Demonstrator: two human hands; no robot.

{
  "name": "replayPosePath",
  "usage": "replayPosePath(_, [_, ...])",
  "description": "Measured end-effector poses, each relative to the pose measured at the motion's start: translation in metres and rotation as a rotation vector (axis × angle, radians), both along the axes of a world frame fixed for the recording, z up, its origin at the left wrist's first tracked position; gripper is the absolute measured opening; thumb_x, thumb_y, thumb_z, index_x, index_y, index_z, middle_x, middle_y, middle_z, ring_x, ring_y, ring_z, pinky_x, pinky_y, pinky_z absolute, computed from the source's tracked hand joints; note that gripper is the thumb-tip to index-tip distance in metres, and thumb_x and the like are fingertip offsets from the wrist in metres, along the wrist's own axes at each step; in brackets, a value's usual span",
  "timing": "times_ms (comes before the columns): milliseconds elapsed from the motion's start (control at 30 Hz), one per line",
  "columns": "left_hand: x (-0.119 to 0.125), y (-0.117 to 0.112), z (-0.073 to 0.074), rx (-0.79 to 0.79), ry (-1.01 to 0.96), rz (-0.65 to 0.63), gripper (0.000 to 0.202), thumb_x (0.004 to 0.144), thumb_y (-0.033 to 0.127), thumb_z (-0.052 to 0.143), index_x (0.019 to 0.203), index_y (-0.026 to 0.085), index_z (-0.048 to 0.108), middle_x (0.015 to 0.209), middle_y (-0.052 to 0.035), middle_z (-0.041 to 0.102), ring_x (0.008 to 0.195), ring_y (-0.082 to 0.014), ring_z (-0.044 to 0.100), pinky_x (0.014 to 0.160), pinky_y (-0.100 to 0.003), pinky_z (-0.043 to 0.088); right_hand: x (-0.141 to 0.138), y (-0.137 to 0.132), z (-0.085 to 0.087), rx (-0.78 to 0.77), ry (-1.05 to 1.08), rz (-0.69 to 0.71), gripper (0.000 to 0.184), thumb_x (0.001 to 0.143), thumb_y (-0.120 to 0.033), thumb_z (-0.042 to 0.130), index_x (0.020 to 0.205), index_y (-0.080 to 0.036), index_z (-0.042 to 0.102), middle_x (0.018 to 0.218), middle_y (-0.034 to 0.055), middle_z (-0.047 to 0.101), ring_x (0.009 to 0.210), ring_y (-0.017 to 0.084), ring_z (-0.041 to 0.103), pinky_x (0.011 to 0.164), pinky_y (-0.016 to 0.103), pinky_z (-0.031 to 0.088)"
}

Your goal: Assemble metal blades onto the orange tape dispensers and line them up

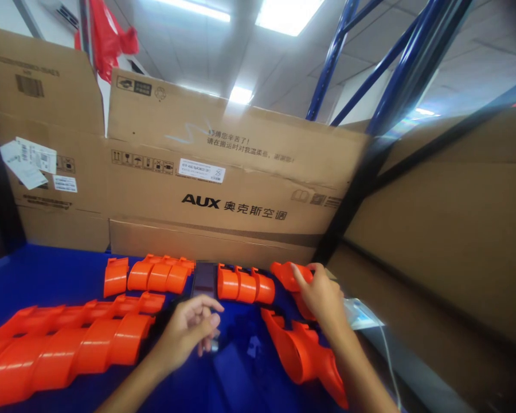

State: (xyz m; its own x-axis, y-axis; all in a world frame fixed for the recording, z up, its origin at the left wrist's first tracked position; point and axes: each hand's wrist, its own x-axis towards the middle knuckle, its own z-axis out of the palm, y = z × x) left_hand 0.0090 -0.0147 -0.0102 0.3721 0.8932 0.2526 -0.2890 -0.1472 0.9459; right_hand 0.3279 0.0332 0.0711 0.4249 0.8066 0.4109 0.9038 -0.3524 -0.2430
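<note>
A blue surface (55,274) carries rows of orange curved parts (95,345) and a dark slab (205,280).

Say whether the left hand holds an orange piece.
No, the left hand shows none in its curled fingers; the right hand touches an orange piece.

on a wide flat brown cardboard panel (155,198) stands "aux 奥克斯空调"; at twelve o'clock from that, "请在搬运时对我温柔些"; at eleven, a white rectangular paper label (202,171) bears "25".
</note>
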Motion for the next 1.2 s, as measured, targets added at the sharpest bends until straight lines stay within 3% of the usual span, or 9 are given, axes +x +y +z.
replayPosePath(167, [-0.001,0.001,0.001,-0.042,0.003,-0.023,0.032,0.085,0.044,0.071,0.104,0.018,0.067,0.062,0.0026,0.059,0.045,-0.0115,0.057,0.04,-0.02,0.043,0.0,0.004,-0.002,-0.131,-0.025,0.059,0.06,0.096,-0.061,0.038,0.124,-0.011,0.057,0.1,0.0237,0.073,0.101,0.041,0.07,0.081,0.043,0.048])
replayPosePath(433, [-0.002,0.002,0.004,-0.063,0.001,-0.03,0.034,0.084,0.045,0.071,0.104,0.018,0.069,0.062,0.0008,0.063,0.046,-0.0116,0.057,0.043,-0.02,0.043,-0.007,0.004,-0.007,-0.28,-0.043,0.186,0.049,0.094,-0.056,0.048,0.109,-0.014,0.068,0.095,0.0208,0.076,0.098,0.036,0.072,0.075,0.037,0.05])
replayPosePath(600, [-0.004,0.004,0.001,-0.065,0.004,-0.031,0.033,0.086,0.047,0.068,0.099,0.018,0.069,0.064,-0.0009,0.065,0.047,-0.0123,0.058,0.043,-0.021,0.043,0.016,0.004,0.002,-0.297,-0.079,0.118,0.048,0.1,-0.048,0.035,0.113,-0.016,0.068,0.108,0.0229,0.073,0.106,0.038,0.07,0.083,0.044,0.05])
replayPosePath(700, [-0.004,0.006,-0.001,-0.073,0.006,-0.031,0.034,0.086,0.048,0.068,0.1,0.017,0.07,0.064,-0.0013,0.066,0.047,-0.013,0.059,0.043,-0.021,0.042,0.035,0.003,0.004,-0.335,-0.087,0.054,0.04,0.095,-0.043,0.046,0.113,-0.013,0.068,0.109,0.0258,0.071,0.104,0.04,0.069,0.081,0.045,0.051])
replayPosePath(833, [-0.003,0.006,0.0,-0.095,0.013,-0.031,0.036,0.086,0.049,0.067,0.103,0.018,0.07,0.064,-0.0013,0.066,0.047,-0.0132,0.058,0.043,-0.021,0.043,0.05,0.005,-0.003,-0.398,-0.073,0.046,0.036,0.087,-0.045,0.059,0.103,-0.014,0.07,0.103,0.0226,0.073,0.098,0.039,0.071,0.076,0.041,0.052])
replayPosePath(1000, [-0.003,0.006,0.0,-0.085,0.012,-0.016,0.035,0.086,0.049,0.067,0.101,0.018,0.071,0.062,-0.0015,0.066,0.045,-0.0128,0.058,0.043,-0.021,0.043,0.054,0.008,-0.011,-0.41,-0.055,0.043,0.036,0.087,-0.044,0.057,0.106,-0.015,0.069,0.107,0.0216,0.073,0.098,0.036,0.071,0.074,0.039,0.051])
replayPosePath(1200, [-0.002,0.007,0.0,-0.103,0.021,-0.004,0.037,0.086,0.051,0.067,0.102,0.018,0.072,0.061,-0.0016,0.065,0.044,-0.0129,0.057,0.042,-0.021,0.042,0.061,0.012,-0.013,-0.435,-0.018,0.054,0.029,0.087,-0.041,0.055,0.093,-0.016,0.07,0.093,0.0173,0.074,0.091,0.035,0.072,0.07,0.037,0.049])
